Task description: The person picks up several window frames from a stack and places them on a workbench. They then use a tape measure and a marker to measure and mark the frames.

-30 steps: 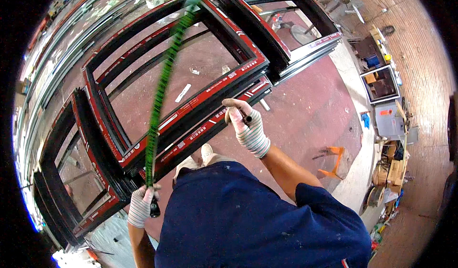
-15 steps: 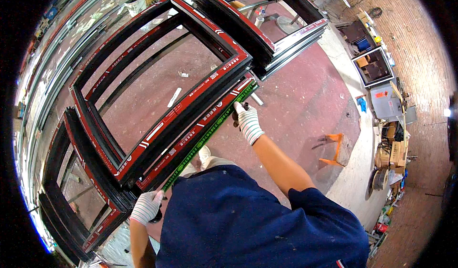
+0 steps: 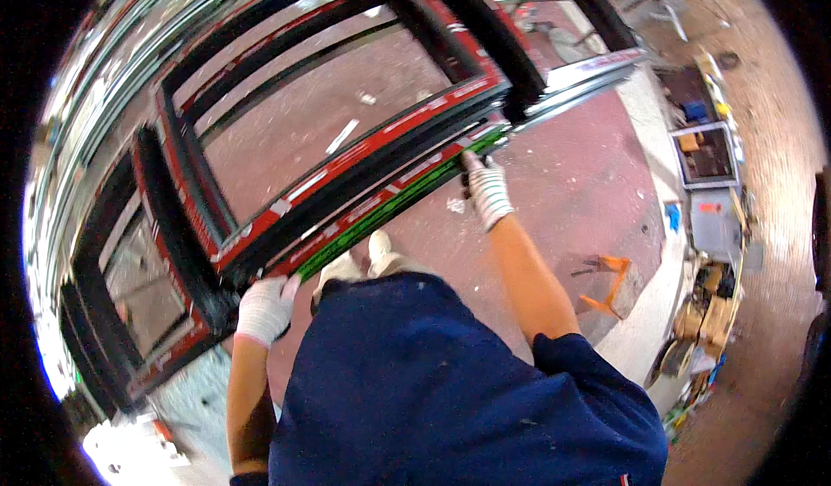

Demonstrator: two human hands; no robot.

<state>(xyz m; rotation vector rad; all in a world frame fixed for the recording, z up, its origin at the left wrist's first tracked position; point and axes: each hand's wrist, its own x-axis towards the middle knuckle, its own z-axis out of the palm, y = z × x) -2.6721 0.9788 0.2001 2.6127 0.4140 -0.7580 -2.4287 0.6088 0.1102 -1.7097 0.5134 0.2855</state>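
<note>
The green strip [image 3: 388, 210] is being held along the near edge of the frames [image 3: 381, 148], above the red floor [image 3: 567, 196]. Its left end is being gripped by the left hand [image 3: 267, 310]. Near its right end, it is being touched by the right hand [image 3: 488, 189]; whether that grip is closed cannot be told.

Red strip [image 3: 372, 147], green strip [image 3: 381, 214]: markings blurred (none readable).
</note>
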